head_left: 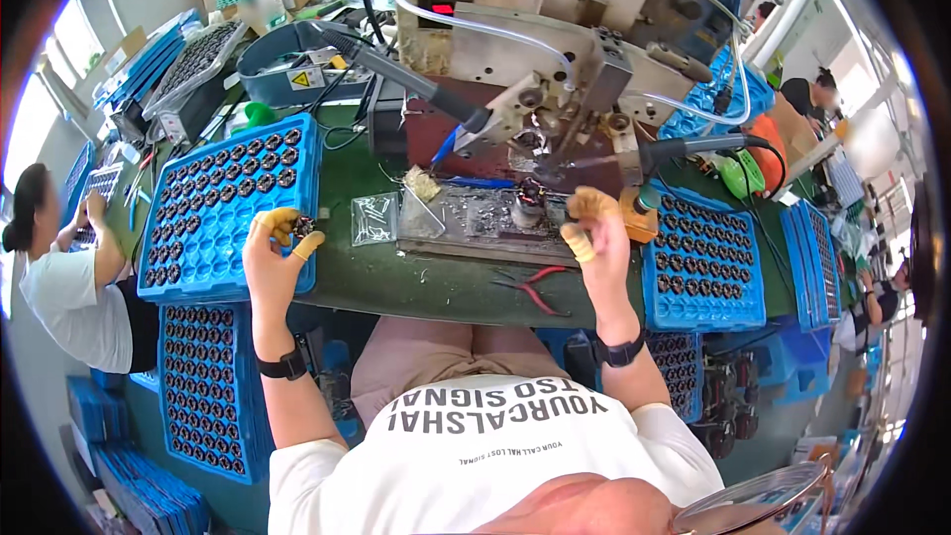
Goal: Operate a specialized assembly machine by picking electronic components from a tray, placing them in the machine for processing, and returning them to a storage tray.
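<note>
1. Two hands: the left hand (272, 266) pinches one dark round part (304, 227) between thumb and fingers; the right hand (606, 250) is half open, thumb apart from its curled fingers, with nothing seen between them.
2. That gripped part is above the right edge of the left tray (226, 236); one similar part (532, 192) sits upon the metal block (466, 226) in the middle of the surface (436, 295).
3. Two trays of parts face up: the left one at the surface's left end, the right tray (708, 321) by its right end, both reaching the near edge.
4. One clear bag (374, 221) lies left of the block; one pair of red-handled pliers (538, 289) lies close to the near edge.
5. Both forearms rise from below, hands raised, yellow covers on several fingertips.
6. Fingers partly cover the gripped part; the right hand is slightly blurred; an orange holder (639, 225) hides the right tray's left edge in part.
</note>
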A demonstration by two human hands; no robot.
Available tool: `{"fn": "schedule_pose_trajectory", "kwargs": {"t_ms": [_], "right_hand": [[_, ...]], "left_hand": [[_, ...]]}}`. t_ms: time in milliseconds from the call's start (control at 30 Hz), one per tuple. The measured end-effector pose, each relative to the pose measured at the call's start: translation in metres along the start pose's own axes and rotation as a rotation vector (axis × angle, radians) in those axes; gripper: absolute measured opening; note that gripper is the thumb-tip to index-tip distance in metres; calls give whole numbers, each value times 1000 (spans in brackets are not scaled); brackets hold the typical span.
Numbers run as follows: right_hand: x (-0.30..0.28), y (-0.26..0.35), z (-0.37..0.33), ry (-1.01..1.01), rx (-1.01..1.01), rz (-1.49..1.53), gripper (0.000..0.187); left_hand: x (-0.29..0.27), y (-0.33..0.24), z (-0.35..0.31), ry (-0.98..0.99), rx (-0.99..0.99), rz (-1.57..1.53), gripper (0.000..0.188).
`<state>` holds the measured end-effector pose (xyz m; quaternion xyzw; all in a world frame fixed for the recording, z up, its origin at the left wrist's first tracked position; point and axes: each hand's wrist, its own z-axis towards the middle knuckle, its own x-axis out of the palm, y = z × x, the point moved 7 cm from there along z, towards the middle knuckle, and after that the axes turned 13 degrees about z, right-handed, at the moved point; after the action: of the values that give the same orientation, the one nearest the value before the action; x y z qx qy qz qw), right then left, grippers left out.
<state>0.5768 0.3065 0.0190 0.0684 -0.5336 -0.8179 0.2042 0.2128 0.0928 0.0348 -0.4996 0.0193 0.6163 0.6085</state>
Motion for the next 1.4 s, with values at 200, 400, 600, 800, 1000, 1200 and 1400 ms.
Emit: {"fn": "schedule_pose_trajectory", "kwargs": {"t_ms": [200,400,600,800,1000,1200,1400], "right_hand": [[33,6,22,78,-65,-256,50],[-6,10,20,-156,-49,-3,42],[-51,13,-15,-259,6,127,36],[-34,-10,-67,-100,16,95,44],[-37,-30,-84,-79,35,5,44],[-33,-28,-78,-32,-10,23,45],[-34,-29,-79,-44,21,42,46]], "left_hand": [[0,-4,3,-27,51,72,37],[0,-3,3,6,49,117,34],[5,-55,9,-53,66,-6,41],[110,-178,-1,276,349,-376,47],[146,-198,1,341,348,-369,53],[159,-194,13,562,259,-419,61],[154,-201,3,353,408,-248,61]]}}
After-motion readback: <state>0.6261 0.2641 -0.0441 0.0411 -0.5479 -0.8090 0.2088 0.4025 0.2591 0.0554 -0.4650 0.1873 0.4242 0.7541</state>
